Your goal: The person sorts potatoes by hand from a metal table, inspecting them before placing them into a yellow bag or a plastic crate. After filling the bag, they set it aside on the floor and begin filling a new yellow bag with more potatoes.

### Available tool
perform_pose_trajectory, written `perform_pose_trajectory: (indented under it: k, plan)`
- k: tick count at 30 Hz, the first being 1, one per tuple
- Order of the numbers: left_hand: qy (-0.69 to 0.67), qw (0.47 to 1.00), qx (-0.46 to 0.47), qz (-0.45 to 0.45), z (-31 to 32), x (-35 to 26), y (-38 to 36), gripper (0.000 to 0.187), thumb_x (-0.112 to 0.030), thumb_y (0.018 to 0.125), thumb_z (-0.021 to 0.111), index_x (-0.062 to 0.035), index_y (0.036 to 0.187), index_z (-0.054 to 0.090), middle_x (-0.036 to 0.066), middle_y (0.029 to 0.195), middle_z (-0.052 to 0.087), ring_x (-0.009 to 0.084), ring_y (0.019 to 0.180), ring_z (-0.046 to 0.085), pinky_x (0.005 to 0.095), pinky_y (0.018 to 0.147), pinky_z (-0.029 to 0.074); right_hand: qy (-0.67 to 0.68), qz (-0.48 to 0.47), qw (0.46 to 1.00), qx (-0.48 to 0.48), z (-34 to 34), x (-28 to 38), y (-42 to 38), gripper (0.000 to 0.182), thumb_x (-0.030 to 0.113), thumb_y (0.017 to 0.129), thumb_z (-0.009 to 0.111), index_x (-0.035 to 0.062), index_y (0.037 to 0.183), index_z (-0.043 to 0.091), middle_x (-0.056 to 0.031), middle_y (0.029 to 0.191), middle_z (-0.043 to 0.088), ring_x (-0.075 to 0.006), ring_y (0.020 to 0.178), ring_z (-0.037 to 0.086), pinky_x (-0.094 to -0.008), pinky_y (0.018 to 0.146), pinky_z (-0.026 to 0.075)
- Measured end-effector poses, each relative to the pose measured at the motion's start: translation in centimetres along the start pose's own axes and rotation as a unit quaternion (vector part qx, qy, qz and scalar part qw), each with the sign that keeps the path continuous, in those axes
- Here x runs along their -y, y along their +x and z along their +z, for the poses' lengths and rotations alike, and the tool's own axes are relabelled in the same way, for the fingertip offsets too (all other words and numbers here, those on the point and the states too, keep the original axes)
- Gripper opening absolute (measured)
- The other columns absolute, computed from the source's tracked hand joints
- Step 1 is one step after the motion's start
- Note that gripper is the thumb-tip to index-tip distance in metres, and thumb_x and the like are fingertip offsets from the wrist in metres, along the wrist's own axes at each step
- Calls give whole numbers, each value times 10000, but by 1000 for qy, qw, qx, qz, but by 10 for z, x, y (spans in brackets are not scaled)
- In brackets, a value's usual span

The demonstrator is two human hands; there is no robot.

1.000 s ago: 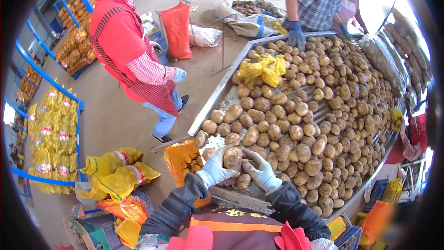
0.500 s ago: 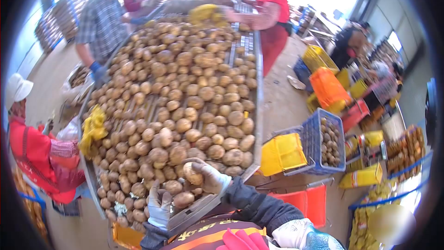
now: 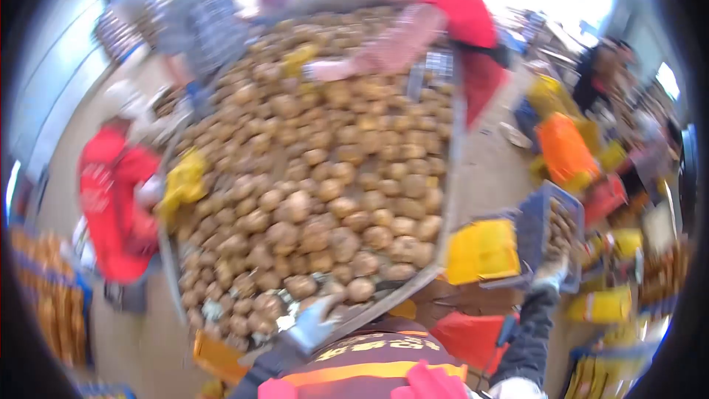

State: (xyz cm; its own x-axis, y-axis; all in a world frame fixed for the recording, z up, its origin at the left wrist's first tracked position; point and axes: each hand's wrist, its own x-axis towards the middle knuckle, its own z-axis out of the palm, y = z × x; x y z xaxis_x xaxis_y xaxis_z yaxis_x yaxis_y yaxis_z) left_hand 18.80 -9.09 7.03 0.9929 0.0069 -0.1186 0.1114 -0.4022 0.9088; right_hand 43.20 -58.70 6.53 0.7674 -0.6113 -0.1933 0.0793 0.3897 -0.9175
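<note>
Many potatoes [image 3: 295, 207] cover the slatted sorting table, which has a metal rim [image 3: 391, 299]. My left hand [image 3: 312, 324], in a pale glove, is at the table's near edge beside the potatoes; its fingers look apart and hold nothing visible. Out to the right, my right hand [image 3: 552, 266] reaches to the near end of a blue crate [image 3: 539, 225] that has potatoes in it. Something brownish, perhaps a potato, is at its fingertips, but blur hides the fingers.
A yellow container [image 3: 482, 251] stands between table and crate, with a red one [image 3: 473, 336] nearer me. A person in red [image 3: 111, 199] is at the left, another [image 3: 461, 11] reaches over the far side. A yellow net bag [image 3: 186, 177] lies on the left edge.
My right hand has left the table's near edge with the potato it held and moved right to the blue crate. My left hand is still near the edge. The view has shifted.
</note>
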Motion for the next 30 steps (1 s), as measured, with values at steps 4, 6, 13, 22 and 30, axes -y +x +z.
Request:
perform_pose_trajectory:
  k: [4,6,13,22,30]
  plan:
    - [224,968,43,107,21,40,-19,679,-387,830,613,-102,1398,374,149,1401,435,341,1310,388,560,1071,262,-263,-230,872,344,105,-107,-85,301,102,927,557,47,1221,520,-85,1059,557,-221,1015,537,-340,930,432]
    - [315,949,31,-18,1,22,-29,665,-443,838,578,-116,1385,390,137,1434,387,318,1342,338,611,1064,205,-351,-300,718,521,163,-114,-191,406,58,831,644,-14,1208,512,-141,1142,585,-270,1048,563,-376,955,434]
    - [428,876,-61,-216,-28,80,-101,592,-535,854,502,-265,1376,434,34,1485,339,387,1369,250,739,1013,93,-358,-417,177,816,215,-175,-381,801,350,714,717,128,1405,378,-167,1466,323,-351,1359,303,-533,1117,185]
    - [414,828,-225,-305,-61,130,-187,484,-444,868,508,-341,1340,474,64,1453,374,308,1390,222,745,1012,45,-259,-396,86,877,222,-241,-495,820,323,737,708,91,1422,321,-232,1474,258,-383,1348,304,-481,1104,263]
    - [347,786,-420,-290,-168,164,-220,501,-344,855,573,-125,1300,495,134,1378,447,369,1294,376,614,1061,209,-166,-318,281,890,309,-246,-551,405,100,694,669,46,1089,597,-186,978,610,-352,876,607,-434,753,508]
